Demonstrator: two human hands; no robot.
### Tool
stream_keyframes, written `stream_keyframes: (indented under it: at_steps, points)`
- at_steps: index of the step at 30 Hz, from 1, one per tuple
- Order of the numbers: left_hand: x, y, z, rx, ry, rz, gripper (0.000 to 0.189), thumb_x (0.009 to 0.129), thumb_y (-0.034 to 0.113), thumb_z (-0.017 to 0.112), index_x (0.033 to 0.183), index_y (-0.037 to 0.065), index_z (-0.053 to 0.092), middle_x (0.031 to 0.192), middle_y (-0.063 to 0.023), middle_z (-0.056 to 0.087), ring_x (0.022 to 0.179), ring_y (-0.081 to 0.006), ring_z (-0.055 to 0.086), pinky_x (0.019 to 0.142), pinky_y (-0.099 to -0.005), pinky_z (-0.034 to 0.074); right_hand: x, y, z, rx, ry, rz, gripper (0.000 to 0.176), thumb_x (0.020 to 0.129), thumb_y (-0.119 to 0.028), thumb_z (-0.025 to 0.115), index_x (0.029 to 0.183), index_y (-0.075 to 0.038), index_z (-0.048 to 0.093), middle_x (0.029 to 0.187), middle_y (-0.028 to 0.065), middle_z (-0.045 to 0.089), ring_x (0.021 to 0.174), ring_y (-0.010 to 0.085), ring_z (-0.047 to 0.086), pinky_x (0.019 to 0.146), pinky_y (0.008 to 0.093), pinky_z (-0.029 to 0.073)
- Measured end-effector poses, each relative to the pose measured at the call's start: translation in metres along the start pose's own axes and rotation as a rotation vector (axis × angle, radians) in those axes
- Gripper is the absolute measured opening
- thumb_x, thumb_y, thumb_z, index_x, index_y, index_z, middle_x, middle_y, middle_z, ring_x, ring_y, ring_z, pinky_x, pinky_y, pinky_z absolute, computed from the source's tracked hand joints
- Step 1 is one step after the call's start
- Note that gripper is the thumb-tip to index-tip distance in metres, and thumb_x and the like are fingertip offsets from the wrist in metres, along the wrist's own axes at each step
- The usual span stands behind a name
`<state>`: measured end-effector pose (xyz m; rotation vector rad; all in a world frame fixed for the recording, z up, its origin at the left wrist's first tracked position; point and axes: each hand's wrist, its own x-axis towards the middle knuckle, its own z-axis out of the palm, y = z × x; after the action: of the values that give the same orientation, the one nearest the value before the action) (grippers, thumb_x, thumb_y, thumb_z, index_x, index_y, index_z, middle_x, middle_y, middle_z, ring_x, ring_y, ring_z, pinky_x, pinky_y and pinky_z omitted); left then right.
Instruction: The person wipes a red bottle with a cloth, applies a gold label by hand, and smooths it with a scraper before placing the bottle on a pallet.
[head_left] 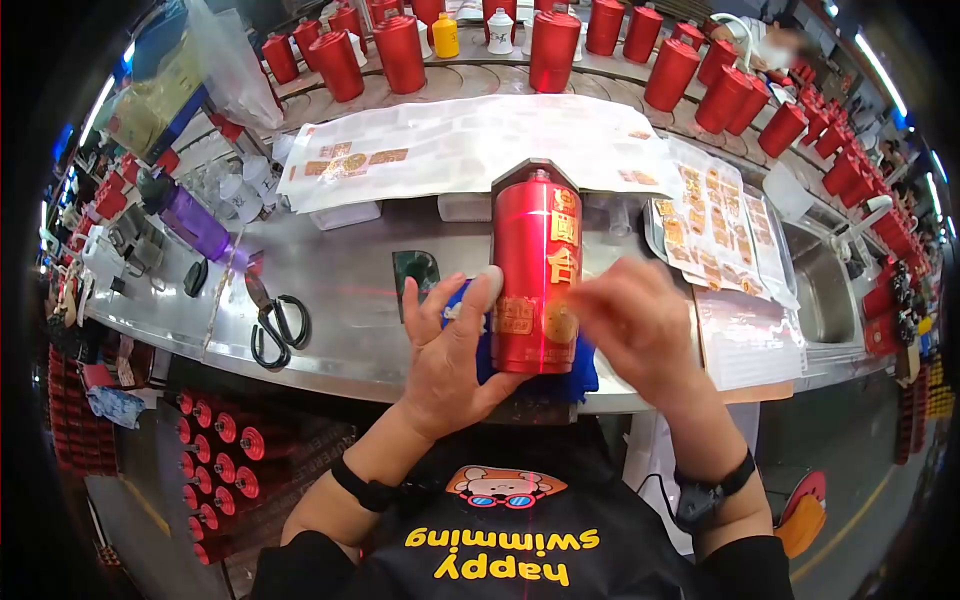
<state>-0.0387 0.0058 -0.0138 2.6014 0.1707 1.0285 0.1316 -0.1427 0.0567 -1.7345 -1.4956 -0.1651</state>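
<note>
A red bottle [527,335] with gold characters lies on a blue cloth [583,379] over a dark support, its neck pointing away. My left hand [449,366] is beside its lower left side, fingers spread. A pale cover is on one fingertip, close against the bottle, and the thumb touches the base. Over the right side, my right hand [643,330] has its fingers drawn together near the gold decoration. Those fingertips are blurred, and anything between them cannot be made out.
Black-handled scissors [272,322] and a purple bottle [198,226] lie at left. Behind is a white sheet [450,150] with gold stickers; more sticker sheets [712,222] sit at right beside a sink [825,285]. Red bottles [555,50] line the curved conveyor. A person [778,48] is at upper right.
</note>
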Motion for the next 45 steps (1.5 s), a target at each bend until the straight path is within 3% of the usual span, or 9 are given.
stream_keyframes:
  at_steps: [9,13,15,19,25,28,32,35,45]
  points:
    - [0.001,-0.003,-0.004,0.025,-0.010,-0.006,0.104,0.076,0.053,0.075,0.146,-0.009,0.030,0.128,-0.0220,0.053,0.131,-0.0379,0.039,0.112,-0.0632,0.012,0.007,-0.003,0.001,0.315,-0.231,0.203,0.011,0.084,-0.010,0.072,0.089,-0.002,0.066,0.079,0.0120,0.064,0.067,0.0219,0.063,0.060,0.0335,0.049]
    - [-0.005,-0.007,0.011,-0.044,-0.031,-0.116,0.106,0.075,0.055,0.075,0.146,-0.009,0.030,0.125,-0.0221,0.055,0.130,-0.0392,0.039,0.111,-0.0637,0.012,0.011,0.008,-0.001,0.110,0.073,0.271,0.012,0.083,-0.010,0.073,0.088,-0.002,0.066,0.077,0.0109,0.063,0.067,0.0203,0.062,0.062,0.0312,0.049]
    - [-0.006,-0.007,0.010,-0.050,-0.046,-0.105,0.106,0.075,0.055,0.075,0.146,-0.009,0.030,0.125,-0.0227,0.055,0.129,-0.0394,0.039,0.111,-0.0639,0.013,0.008,-0.006,-0.006,0.351,-0.237,0.260,0.012,0.083,-0.010,0.073,0.089,-0.002,0.066,0.078,0.0109,0.064,0.068,0.0200,0.062,0.063,0.0314,0.049]
    - [-0.003,-0.007,0.011,-0.072,-0.105,-0.128,0.104,0.075,0.055,0.075,0.145,-0.009,0.031,0.124,-0.0223,0.056,0.129,-0.0399,0.039,0.111,-0.0642,0.013,0.008,0.021,0.004,-0.264,0.224,0.028,0.012,0.080,-0.006,0.073,0.091,-0.006,0.067,0.077,0.0089,0.058,0.072,0.0258,0.058,0.066,0.0352,0.046]
    - [0.001,-0.004,0.006,-0.054,-0.131,-0.107,0.102,0.072,0.051,0.079,0.144,-0.007,0.035,0.122,-0.0205,0.058,0.129,-0.0403,0.040,0.111,-0.0644,0.014,-0.009,-0.012,-0.002,0.321,-0.285,-0.126,0.032,0.071,-0.003,0.080,0.102,-0.009,0.071,0.085,0.0076,0.060,0.076,0.0250,0.058,0.067,0.0356,0.048]
    - [0.008,0.004,0.000,0.007,-0.112,-0.086,0.105,0.069,0.051,0.081,0.144,-0.007,0.036,0.124,-0.0200,0.059,0.129,-0.0397,0.041,0.111,-0.0643,0.014,-0.005,0.006,0.005,-0.222,0.088,-0.131,0.027,0.073,-0.003,0.081,0.098,-0.007,0.071,0.083,0.0076,0.060,0.076,0.0238,0.060,0.064,0.0341,0.048]
    - [0.002,0.000,0.010,-0.064,-0.080,-0.143,0.105,0.070,0.052,0.080,0.144,-0.007,0.035,0.113,-0.0180,0.063,0.128,-0.0392,0.041,0.111,-0.0648,0.013,-0.008,-0.022,0.001,0.359,-0.330,-0.187,0.029,0.070,-0.005,0.078,0.097,-0.009,0.068,0.080,0.0059,0.056,0.074,0.0254,0.056,0.066,0.0374,0.043]
    - [0.006,0.003,0.010,-0.071,-0.091,-0.156,0.104,0.070,0.053,0.079,0.143,-0.008,0.036,0.106,-0.0182,0.064,0.127,-0.0393,0.042,0.111,-0.0654,0.013,-0.006,-0.001,0.009,-0.156,0.100,-0.127,0.029,0.069,-0.006,0.078,0.096,-0.008,0.067,0.081,0.0062,0.055,0.074,0.0269,0.056,0.066,0.0369,0.043]
    - [0.015,0.005,-0.001,0.109,-0.041,-0.008,0.105,0.069,0.057,0.077,0.142,-0.008,0.039,0.100,-0.0192,0.063,0.125,-0.0403,0.043,0.111,-0.0655,0.011,-0.009,-0.029,0.002,0.205,-0.259,-0.136,0.026,0.073,-0.006,0.079,0.096,-0.007,0.068,0.082,0.0071,0.059,0.077,0.0260,0.060,0.065,0.0381,0.047]
